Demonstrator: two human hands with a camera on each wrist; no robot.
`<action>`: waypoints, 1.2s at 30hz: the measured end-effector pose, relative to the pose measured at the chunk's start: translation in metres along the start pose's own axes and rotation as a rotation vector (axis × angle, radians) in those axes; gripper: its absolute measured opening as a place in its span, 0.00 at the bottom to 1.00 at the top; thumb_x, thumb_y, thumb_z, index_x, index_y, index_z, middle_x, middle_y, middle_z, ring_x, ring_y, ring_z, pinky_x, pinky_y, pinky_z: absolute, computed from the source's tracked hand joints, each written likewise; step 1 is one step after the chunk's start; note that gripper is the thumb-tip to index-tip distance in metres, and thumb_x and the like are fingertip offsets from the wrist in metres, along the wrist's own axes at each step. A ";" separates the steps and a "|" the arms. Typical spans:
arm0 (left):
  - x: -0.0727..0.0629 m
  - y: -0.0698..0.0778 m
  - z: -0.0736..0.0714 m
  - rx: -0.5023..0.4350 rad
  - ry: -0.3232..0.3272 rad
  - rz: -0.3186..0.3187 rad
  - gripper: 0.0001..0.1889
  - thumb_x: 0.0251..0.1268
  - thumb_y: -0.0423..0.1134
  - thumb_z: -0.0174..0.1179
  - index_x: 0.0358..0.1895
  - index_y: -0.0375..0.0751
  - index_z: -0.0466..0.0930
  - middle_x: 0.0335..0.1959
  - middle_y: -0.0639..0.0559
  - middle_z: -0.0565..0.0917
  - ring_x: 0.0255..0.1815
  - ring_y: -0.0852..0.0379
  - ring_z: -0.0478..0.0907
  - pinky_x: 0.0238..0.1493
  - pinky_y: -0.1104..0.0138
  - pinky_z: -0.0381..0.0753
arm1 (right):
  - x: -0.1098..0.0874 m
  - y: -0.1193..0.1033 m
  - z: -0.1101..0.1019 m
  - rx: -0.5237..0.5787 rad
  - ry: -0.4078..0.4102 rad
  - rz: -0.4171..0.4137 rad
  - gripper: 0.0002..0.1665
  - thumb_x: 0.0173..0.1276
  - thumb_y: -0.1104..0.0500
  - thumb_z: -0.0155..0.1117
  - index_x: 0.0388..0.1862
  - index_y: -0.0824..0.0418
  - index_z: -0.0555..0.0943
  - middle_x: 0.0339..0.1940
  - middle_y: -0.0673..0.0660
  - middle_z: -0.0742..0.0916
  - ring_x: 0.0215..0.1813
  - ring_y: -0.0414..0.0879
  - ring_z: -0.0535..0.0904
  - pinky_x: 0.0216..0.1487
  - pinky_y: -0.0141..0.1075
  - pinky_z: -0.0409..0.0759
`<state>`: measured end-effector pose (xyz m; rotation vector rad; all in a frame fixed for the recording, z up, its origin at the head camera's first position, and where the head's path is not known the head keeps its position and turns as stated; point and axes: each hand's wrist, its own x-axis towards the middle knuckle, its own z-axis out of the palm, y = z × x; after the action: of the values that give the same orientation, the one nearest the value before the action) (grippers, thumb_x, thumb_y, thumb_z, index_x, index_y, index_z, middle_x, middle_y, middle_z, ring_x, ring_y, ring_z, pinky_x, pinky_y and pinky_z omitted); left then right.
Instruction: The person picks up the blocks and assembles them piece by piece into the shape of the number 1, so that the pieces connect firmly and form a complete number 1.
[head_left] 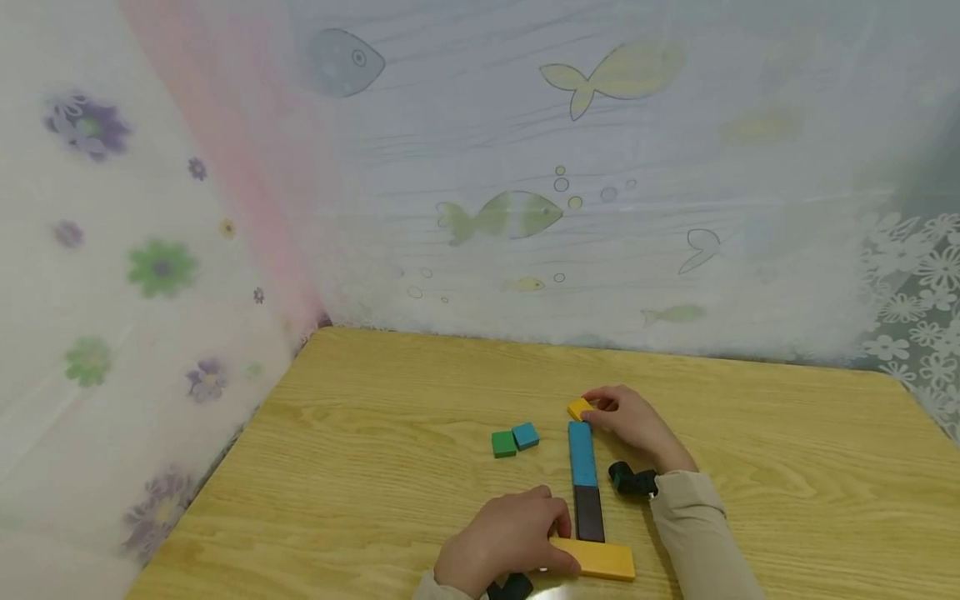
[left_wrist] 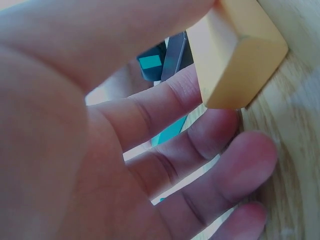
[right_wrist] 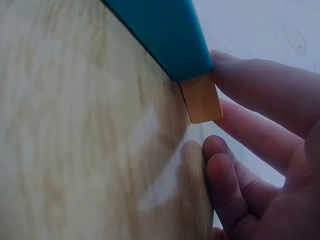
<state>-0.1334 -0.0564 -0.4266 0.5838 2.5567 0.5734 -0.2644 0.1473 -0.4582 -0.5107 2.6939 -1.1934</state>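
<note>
My left hand (head_left: 510,533) pinches the left end of a long yellow block (head_left: 603,560), which lies crosswise at the near end of a row. Thumb and index finger hold that same yellow block (left_wrist: 260,60) in the left wrist view. From it, a dark brown block (head_left: 589,514) and then a long blue block (head_left: 582,454) run away from me in line. At the row's far end my right hand (head_left: 630,425) pinches a small yellow block (head_left: 578,408). The right wrist view shows the small block (right_wrist: 201,100) right at the end of the blue one (right_wrist: 170,35).
Left of the row, a green square block (head_left: 504,444) and a blue square block (head_left: 526,435) lie side by side on the wooden table (head_left: 360,467). Printed curtains (head_left: 480,167) hang behind and to the left. Black wrist cameras (head_left: 632,480) sit on both wrists.
</note>
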 end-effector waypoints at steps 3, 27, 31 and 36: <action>0.001 0.000 0.000 0.001 0.000 0.000 0.12 0.45 0.58 0.64 0.28 0.60 0.75 0.23 0.64 0.66 0.21 0.65 0.65 0.22 0.70 0.65 | 0.001 0.001 -0.001 0.003 -0.009 0.001 0.24 0.61 0.49 0.59 0.53 0.61 0.75 0.43 0.58 0.76 0.41 0.49 0.71 0.37 0.39 0.70; 0.000 0.001 -0.002 0.019 0.008 0.018 0.12 0.46 0.58 0.63 0.28 0.60 0.74 0.23 0.65 0.67 0.21 0.66 0.65 0.22 0.71 0.65 | 0.002 0.002 0.000 -0.028 -0.006 -0.026 0.23 0.62 0.49 0.59 0.54 0.58 0.75 0.42 0.56 0.76 0.41 0.48 0.71 0.37 0.40 0.70; -0.001 0.002 -0.003 0.021 0.012 0.019 0.12 0.46 0.57 0.64 0.28 0.59 0.75 0.23 0.64 0.67 0.21 0.66 0.65 0.22 0.71 0.65 | 0.003 0.003 -0.001 -0.030 -0.008 -0.029 0.23 0.61 0.49 0.59 0.53 0.58 0.75 0.42 0.56 0.76 0.40 0.48 0.71 0.37 0.40 0.70; -0.001 0.002 -0.002 0.014 0.005 0.011 0.12 0.46 0.58 0.63 0.28 0.60 0.74 0.23 0.64 0.67 0.21 0.66 0.65 0.22 0.71 0.65 | 0.002 0.002 -0.001 -0.019 -0.012 -0.031 0.24 0.62 0.49 0.59 0.53 0.60 0.75 0.43 0.58 0.76 0.41 0.49 0.71 0.36 0.40 0.70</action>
<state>-0.1332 -0.0558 -0.4235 0.6020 2.5662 0.5616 -0.2668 0.1486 -0.4594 -0.5620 2.6999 -1.1692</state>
